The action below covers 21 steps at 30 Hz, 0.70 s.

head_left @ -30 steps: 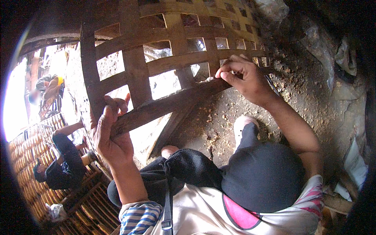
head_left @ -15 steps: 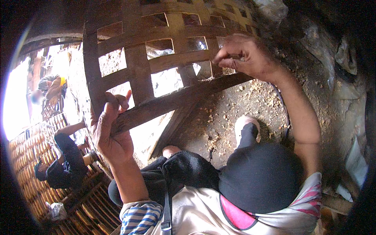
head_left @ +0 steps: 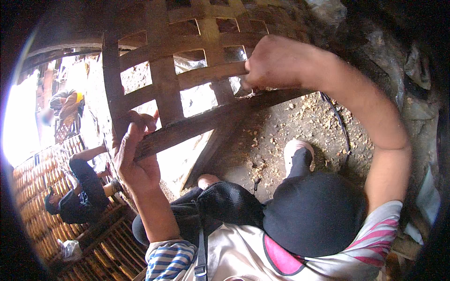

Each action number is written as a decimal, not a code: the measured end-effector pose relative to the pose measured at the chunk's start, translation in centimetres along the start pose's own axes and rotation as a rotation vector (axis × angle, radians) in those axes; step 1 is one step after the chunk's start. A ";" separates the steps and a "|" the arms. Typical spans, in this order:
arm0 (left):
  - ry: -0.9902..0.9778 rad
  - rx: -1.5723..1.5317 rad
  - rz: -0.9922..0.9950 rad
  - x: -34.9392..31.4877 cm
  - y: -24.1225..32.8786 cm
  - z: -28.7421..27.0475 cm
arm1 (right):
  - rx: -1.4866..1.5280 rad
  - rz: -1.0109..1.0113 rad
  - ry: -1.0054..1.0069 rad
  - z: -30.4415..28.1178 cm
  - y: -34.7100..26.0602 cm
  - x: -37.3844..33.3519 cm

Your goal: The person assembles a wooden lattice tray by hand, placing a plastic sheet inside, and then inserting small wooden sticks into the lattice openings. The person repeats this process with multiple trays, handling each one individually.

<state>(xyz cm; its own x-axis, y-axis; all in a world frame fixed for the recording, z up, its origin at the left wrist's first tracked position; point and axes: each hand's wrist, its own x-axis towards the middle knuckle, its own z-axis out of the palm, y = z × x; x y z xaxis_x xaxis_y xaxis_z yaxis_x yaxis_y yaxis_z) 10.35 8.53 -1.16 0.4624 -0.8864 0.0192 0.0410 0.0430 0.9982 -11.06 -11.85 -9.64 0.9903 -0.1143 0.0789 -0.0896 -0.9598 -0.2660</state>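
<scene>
A dark wooden lattice panel [head_left: 167, 89] of crossing slats stands tilted in front of me, with a thick rail [head_left: 187, 127] along its lower edge. My left hand [head_left: 139, 159] is wrapped round the panel's lower left corner, its thumb and fingers on the rail. My right hand [head_left: 277, 63] is closed in a fist against the lattice, above the right part of the rail. Its back faces me, so its fingertips and whatever they may hold are hidden.
Wood chips lie on the ground [head_left: 276, 124] around my shoe [head_left: 296, 152]. A black cable [head_left: 341, 122] curves across it. At left a person in dark clothes [head_left: 86, 192] is beside bamboo slatting [head_left: 33, 185]; another person [head_left: 68, 105] is farther off. Crumpled plastic sheeting [head_left: 389, 61] lies at right.
My right hand has moved left and turned over, from a loose pinch to a fist against the lattice, its elbow swinging outward. My left hand keeps its hold on the corner.
</scene>
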 end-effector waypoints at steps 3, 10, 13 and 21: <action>-0.003 -0.024 -0.010 0.2 -0.2 0.3 | 0.136 0.036 -0.069 0.6 0.4 0.9; 0.008 0.001 -0.006 0.4 -0.2 0.3 | 0.183 -0.041 0.149 2.1 0.4 0.8; 0.048 0.022 -0.001 0.2 -0.2 0.4 | 0.608 -0.065 0.074 2.5 0.4 0.3; 0.058 0.029 -0.026 0.4 -0.2 0.2 | 1.136 0.158 -0.034 5.2 0.3 -1.0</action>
<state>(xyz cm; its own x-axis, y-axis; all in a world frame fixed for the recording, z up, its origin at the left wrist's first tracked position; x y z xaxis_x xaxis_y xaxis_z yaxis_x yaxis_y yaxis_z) 10.35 8.09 -1.34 0.5125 -0.8586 -0.0089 0.0284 0.0066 0.9996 -11.50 -10.66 -14.83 0.9804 -0.1896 -0.0542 -0.0830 -0.1473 -0.9856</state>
